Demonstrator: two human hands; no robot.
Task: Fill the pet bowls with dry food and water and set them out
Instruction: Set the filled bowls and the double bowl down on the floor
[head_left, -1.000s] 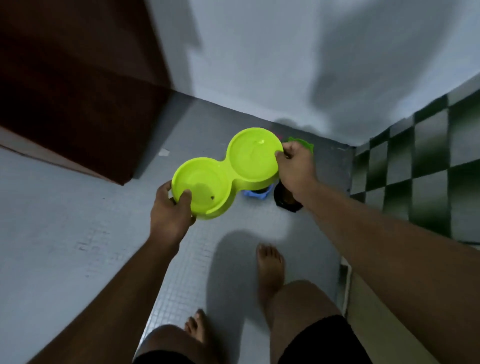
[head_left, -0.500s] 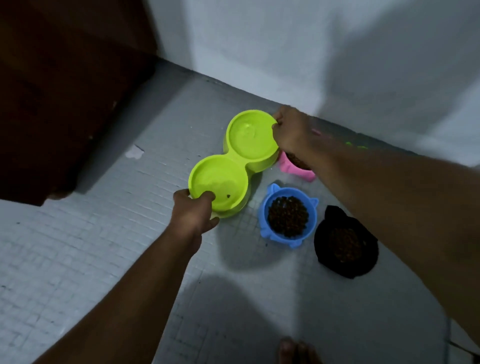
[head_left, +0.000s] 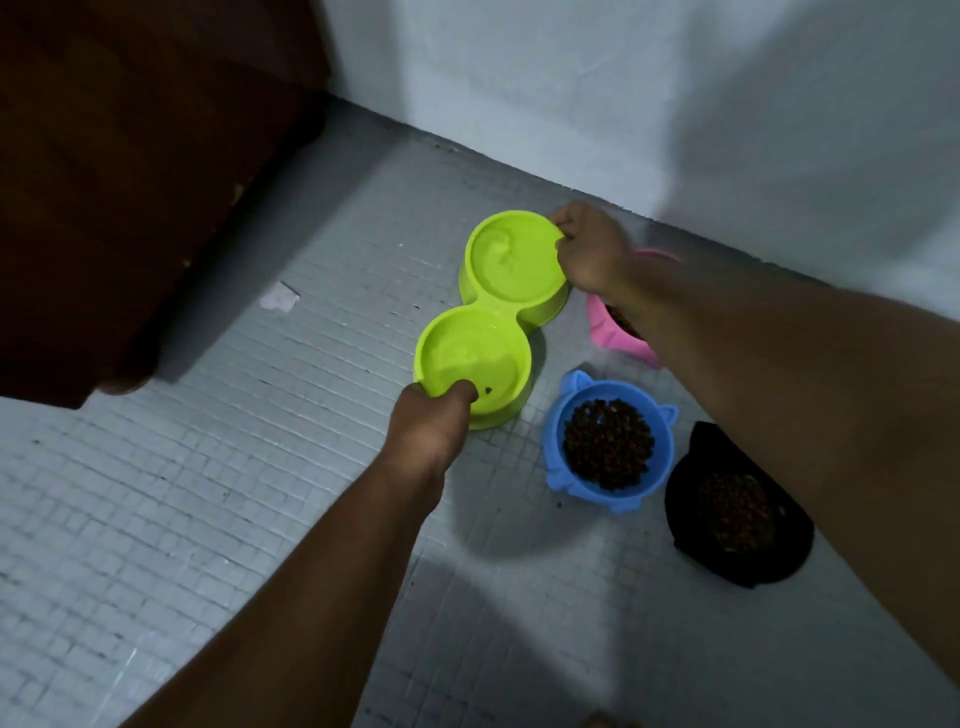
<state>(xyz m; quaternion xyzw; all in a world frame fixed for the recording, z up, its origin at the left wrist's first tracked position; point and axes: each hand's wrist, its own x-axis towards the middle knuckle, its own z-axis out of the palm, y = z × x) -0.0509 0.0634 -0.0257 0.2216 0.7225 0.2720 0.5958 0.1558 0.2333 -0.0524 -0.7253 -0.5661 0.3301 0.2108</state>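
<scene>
A lime-green double pet bowl (head_left: 493, 322) rests on the tiled floor, both wells holding clear water. My left hand (head_left: 431, 428) grips its near rim, thumb inside the well. My right hand (head_left: 589, 249) pinches the far rim. To the right a blue bowl (head_left: 556, 452) with ear-shaped tabs is full of brown kibble. A black bowl (head_left: 691, 545) of kibble sits further right. A pink bowl (head_left: 605, 332) of kibble lies partly hidden under my right forearm.
A dark wooden cabinet (head_left: 130, 182) stands at the left, its corner close to the green bowl. A pale wall (head_left: 623, 93) runs behind the bowls. A scrap of white paper (head_left: 280, 299) lies on the small grey floor tiles (head_left: 182, 519).
The green double bowl came down from in front of me to the floor beside the other bowls. Both hands kept hold of its rims, and my view tipped lower toward the floor.
</scene>
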